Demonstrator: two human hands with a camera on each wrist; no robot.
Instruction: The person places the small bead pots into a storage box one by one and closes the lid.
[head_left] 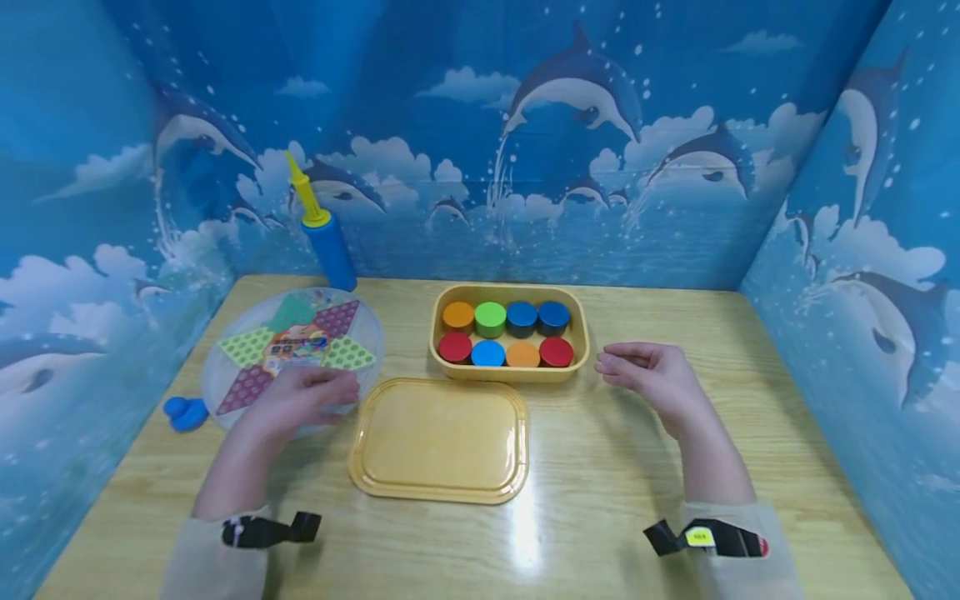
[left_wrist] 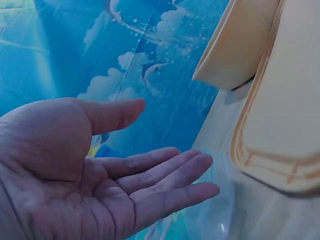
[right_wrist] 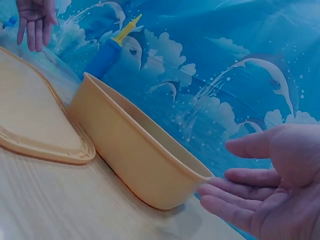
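My left hand (head_left: 303,398) hovers over the near right edge of a round translucent board (head_left: 223,367) with a dotted, coloured star pattern. In the left wrist view its fingers (left_wrist: 165,185) are straight and hold nothing. My right hand (head_left: 656,379) is just right of a yellow rectangular box (head_left: 510,374), fingers loosely extended and the palm bare. Inside the box stand two rows of small round tubs with coloured tops, such as a green one (head_left: 491,317) and a red one (head_left: 557,350). A flat yellow lid (head_left: 442,442) lies in front of the box, between the hands.
A blue hand pump (head_left: 330,250) with a yellow nozzle stands at the back left, behind the round board. Near the left table edge lies a small blue piece (head_left: 186,412). Dolphin-printed cloth (head_left: 450,100) walls the wooden table (head_left: 600,517) at the back and sides.
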